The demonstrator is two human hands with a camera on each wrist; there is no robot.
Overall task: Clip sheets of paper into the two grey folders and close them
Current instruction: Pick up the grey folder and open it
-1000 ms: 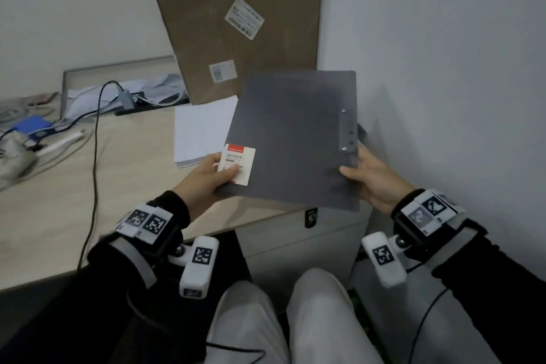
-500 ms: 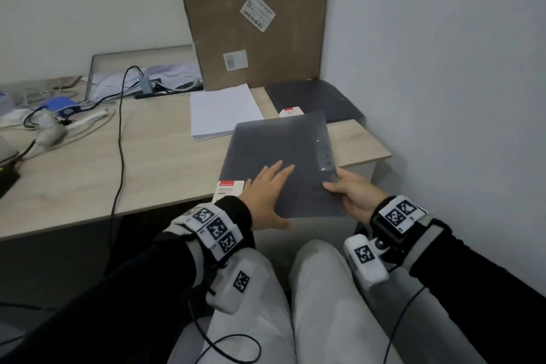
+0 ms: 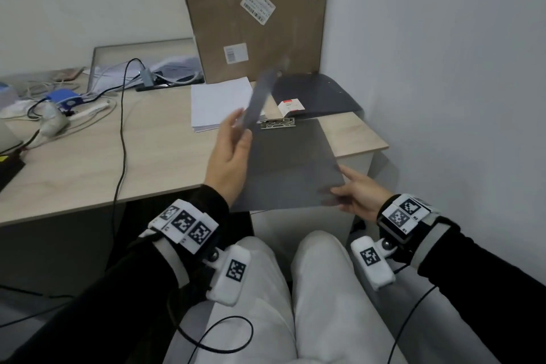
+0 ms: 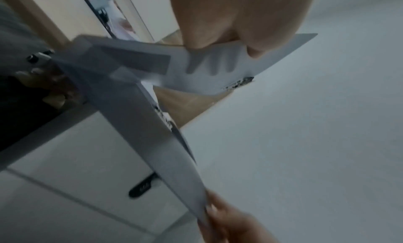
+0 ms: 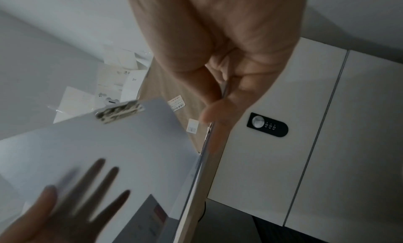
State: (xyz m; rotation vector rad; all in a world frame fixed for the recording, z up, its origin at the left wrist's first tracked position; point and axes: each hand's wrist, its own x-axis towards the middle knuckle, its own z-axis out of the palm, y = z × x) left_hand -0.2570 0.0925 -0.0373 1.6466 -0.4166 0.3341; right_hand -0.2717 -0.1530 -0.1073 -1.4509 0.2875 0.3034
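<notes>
Half a second ago the near grey folder (image 3: 292,168) lay shut on the desk corner under a flat left palm; now it stands open, its front cover (image 3: 260,97) swung up and leftward, blurred by motion, and the metal clip (image 3: 277,123) at its far edge is bared.

The left hand (image 3: 229,156) holds that cover, thumb on one face and fingers behind it; their shadows show through the translucent plastic in both wrist views. The right hand (image 3: 359,193) pinches the near right corner of the back panel, thumb on top, fingers curled beneath.

The back panel overhangs the near edge of the wooden desk (image 3: 88,162), above the white drawer cabinet (image 3: 295,224) and the person's knees. The second grey folder (image 3: 319,94) lies closed at the far right corner, against the wall, with a red-and-white label (image 3: 291,106) at its near left corner. A stack of white paper (image 3: 220,103) sits just left of the raised cover. A tall cardboard box (image 3: 254,9) stands behind both. Left of the paper the desktop is bare as far as a black cable (image 3: 122,127).
</notes>
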